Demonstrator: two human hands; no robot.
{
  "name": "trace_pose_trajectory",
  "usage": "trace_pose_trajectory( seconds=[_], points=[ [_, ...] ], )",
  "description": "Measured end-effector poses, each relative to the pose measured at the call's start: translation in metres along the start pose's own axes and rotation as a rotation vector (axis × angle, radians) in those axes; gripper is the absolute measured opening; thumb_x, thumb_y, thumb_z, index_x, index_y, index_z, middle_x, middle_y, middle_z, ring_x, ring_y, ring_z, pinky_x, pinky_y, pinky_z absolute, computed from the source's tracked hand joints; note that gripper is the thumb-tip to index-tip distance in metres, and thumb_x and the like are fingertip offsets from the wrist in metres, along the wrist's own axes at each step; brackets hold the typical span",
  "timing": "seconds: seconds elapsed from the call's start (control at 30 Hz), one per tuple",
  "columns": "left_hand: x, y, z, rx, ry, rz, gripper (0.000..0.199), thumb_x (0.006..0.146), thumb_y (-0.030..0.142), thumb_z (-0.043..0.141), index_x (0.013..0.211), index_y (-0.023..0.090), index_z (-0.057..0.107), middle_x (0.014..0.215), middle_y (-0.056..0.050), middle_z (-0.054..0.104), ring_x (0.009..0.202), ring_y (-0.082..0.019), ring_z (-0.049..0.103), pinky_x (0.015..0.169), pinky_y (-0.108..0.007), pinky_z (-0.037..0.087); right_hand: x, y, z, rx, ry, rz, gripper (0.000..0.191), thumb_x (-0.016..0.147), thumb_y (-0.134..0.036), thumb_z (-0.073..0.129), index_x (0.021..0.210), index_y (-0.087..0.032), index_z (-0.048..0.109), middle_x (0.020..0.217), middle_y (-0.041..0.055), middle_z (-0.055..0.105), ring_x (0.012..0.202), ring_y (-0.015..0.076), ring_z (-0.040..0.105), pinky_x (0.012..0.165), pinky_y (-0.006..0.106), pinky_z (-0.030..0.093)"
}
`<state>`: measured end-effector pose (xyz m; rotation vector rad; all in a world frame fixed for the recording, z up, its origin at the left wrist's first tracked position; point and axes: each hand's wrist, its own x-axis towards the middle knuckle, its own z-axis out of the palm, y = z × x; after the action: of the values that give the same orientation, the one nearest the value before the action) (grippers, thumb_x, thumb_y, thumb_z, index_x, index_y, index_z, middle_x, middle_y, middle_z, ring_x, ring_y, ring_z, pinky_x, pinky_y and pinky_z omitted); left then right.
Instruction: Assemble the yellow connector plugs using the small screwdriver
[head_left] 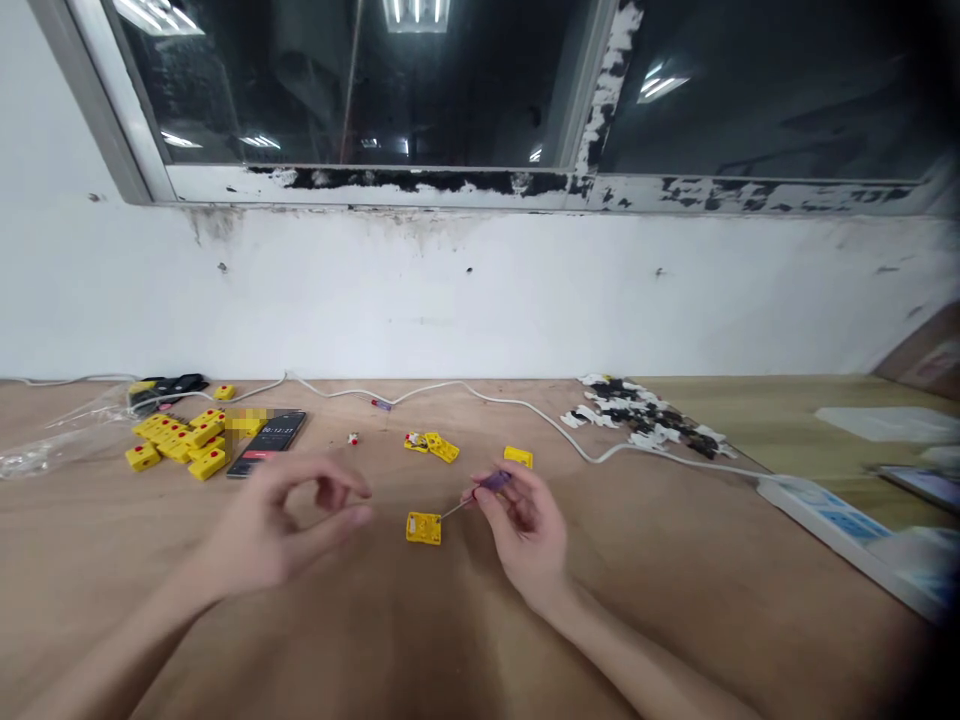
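My right hand [529, 520] grips a small screwdriver [493, 482] by its purple handle. The thin shaft slants down to the left, its tip at the right edge of a yellow plastic casing half [424, 529] lying on the table with its inside up. To the left of that casing, my left hand [300, 520] hovers above the table, slightly blurred. Its thumb and index finger are apart, and nothing shows between them. Beyond the hands lie some opened yellow casing pieces [442, 447], a small white-and-red part [353, 439] and another yellow piece [518, 457].
At the left, several yellow boxes with red buttons [176, 438] are piled beside a phone [268, 443] and a clear plastic bag [67, 440]. A white cable [487, 392] runs along the back to a power strip [847, 540]. Black-and-white scraps [637, 410] lie back right.
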<state>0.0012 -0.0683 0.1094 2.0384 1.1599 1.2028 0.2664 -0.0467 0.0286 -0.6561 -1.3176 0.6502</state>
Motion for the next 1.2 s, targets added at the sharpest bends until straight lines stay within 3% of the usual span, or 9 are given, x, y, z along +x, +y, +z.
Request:
trace_pose_trajectory(
  seconds=[0.1, 0.17, 0.27, 0.37, 0.7, 0.87, 1.2],
  points=[
    [0.009, -0.027, 0.027, 0.16, -0.287, 0.083, 0.012, 0.082, 0.031, 0.072, 0.086, 0.021, 0.069, 0.091, -0.003, 0.069, 0.083, -0.017, 0.063, 0.078, -0.029, 0.052, 0.011, 0.002, 0.005, -0.022, -0.054, 0.025, 0.027, 0.093, -0.026, 0.063, 0.119, -0.021, 0.059, 0.097, 0.0082, 0.071, 0.074, 0.0173, 0.072, 0.069, 0.033, 0.064],
    [0.01, -0.045, 0.045, 0.153, -0.359, 0.103, 0.017, 0.079, 0.029, 0.074, 0.094, 0.021, 0.068, 0.105, -0.006, 0.07, 0.096, -0.02, 0.065, 0.088, -0.031, 0.052, 0.019, 0.004, 0.01, -0.039, -0.102, 0.029, 0.028, 0.093, -0.027, 0.063, 0.121, -0.021, 0.059, 0.097, 0.0076, 0.071, 0.074, 0.0169, 0.071, 0.07, 0.033, 0.063],
    [0.007, -0.062, 0.061, 0.153, -0.389, 0.152, 0.036, 0.08, 0.031, 0.075, 0.114, 0.024, 0.068, 0.121, -0.008, 0.068, 0.111, -0.023, 0.063, 0.099, -0.036, 0.049, 0.027, 0.009, 0.02, -0.051, -0.173, 0.02, 0.03, 0.094, -0.027, 0.062, 0.123, -0.023, 0.059, 0.097, 0.0067, 0.07, 0.073, 0.0159, 0.07, 0.07, 0.031, 0.062],
    [0.003, -0.068, 0.067, 0.145, -0.41, 0.179, 0.035, 0.086, 0.031, 0.068, 0.12, 0.025, 0.067, 0.12, -0.009, 0.069, 0.11, -0.022, 0.063, 0.1, -0.036, 0.049, 0.028, 0.015, 0.027, -0.019, -0.199, 0.034, 0.03, 0.094, -0.026, 0.061, 0.124, -0.023, 0.058, 0.096, 0.0059, 0.069, 0.07, 0.0148, 0.069, 0.069, 0.03, 0.061],
    [0.001, -0.075, 0.069, 0.121, -0.418, 0.139, 0.024, 0.085, 0.031, 0.07, 0.107, 0.022, 0.073, 0.103, -0.009, 0.067, 0.097, -0.021, 0.061, 0.088, -0.03, 0.049, 0.017, 0.025, 0.029, 0.014, -0.208, 0.098, 0.03, 0.095, -0.026, 0.061, 0.124, -0.024, 0.058, 0.097, 0.0054, 0.068, 0.07, 0.0147, 0.069, 0.068, 0.03, 0.061],
    [-0.001, -0.076, 0.069, 0.084, -0.423, 0.123, 0.011, 0.088, 0.022, 0.062, 0.093, 0.018, 0.072, 0.089, -0.005, 0.065, 0.086, -0.015, 0.059, 0.08, -0.025, 0.046, 0.014, 0.022, 0.031, 0.03, -0.206, 0.096, 0.029, 0.095, -0.025, 0.061, 0.123, -0.024, 0.059, 0.096, 0.0051, 0.067, 0.069, 0.0145, 0.069, 0.067, 0.03, 0.06],
    [0.002, -0.075, 0.069, 0.062, -0.455, 0.117, 0.014, 0.092, 0.021, 0.06, 0.091, 0.018, 0.074, 0.086, -0.004, 0.064, 0.079, -0.012, 0.057, 0.075, -0.022, 0.043, 0.008, 0.024, 0.031, -0.007, -0.25, 0.045, 0.03, 0.095, -0.02, 0.059, 0.125, -0.027, 0.058, 0.099, 0.0052, 0.067, 0.07, 0.0144, 0.07, 0.067, 0.03, 0.061]
  ],
)
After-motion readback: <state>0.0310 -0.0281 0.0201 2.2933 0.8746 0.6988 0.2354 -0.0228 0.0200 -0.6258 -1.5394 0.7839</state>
